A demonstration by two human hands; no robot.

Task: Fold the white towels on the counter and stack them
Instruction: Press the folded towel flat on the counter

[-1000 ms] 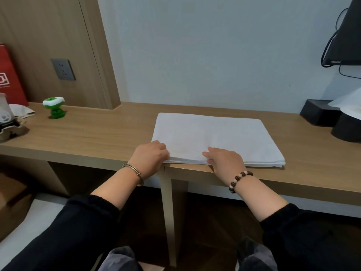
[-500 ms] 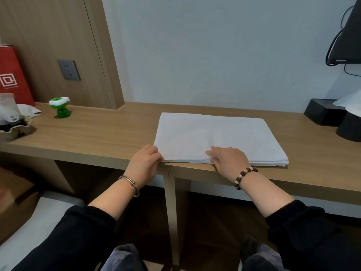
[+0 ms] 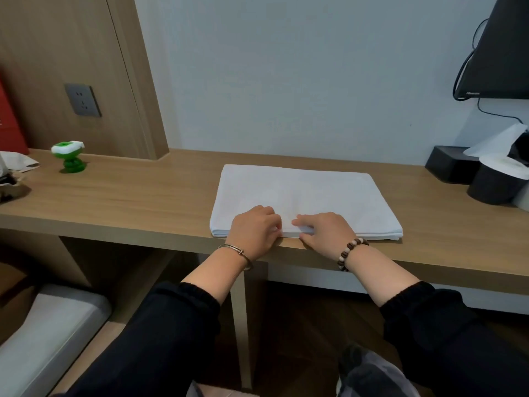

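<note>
**Both hands pinch the near edge of the folded towel**

A white towel (image 3: 309, 196) lies folded flat in a neat rectangle on the wooden counter (image 3: 128, 202). It sits right of the counter's middle, with its near edge close to the counter's front lip and its far edge short of the wall. Several layers show along the near edge. Whether they belong to one towel or to more than one cannot be told.

The left hand (image 3: 254, 233) rests at the near edge, a little left of the edge's middle. Its fingers are curled, with the fingertips closed on the edge of the cloth. The right hand (image 3: 326, 230) sits just beside it, almost touching. Its fingers (image 3: 299, 222) lie on top of the towel and point left, and the thumb is tucked against the front of the layers below, so the edge is pinched between them.

A thin metal bangle (image 3: 237, 252) circles the left wrist and a bead bracelet (image 3: 349, 253) the right. Both arms wear black sleeves.

Far to the left on the counter stands a small green and white toy (image 3: 68, 157), below a grey wall socket (image 3: 83, 100). At the right end sit a black box (image 3: 449, 164) and a round black holder (image 3: 495, 187) with white paper in it, under a dark screen (image 3: 503, 47).
</note>
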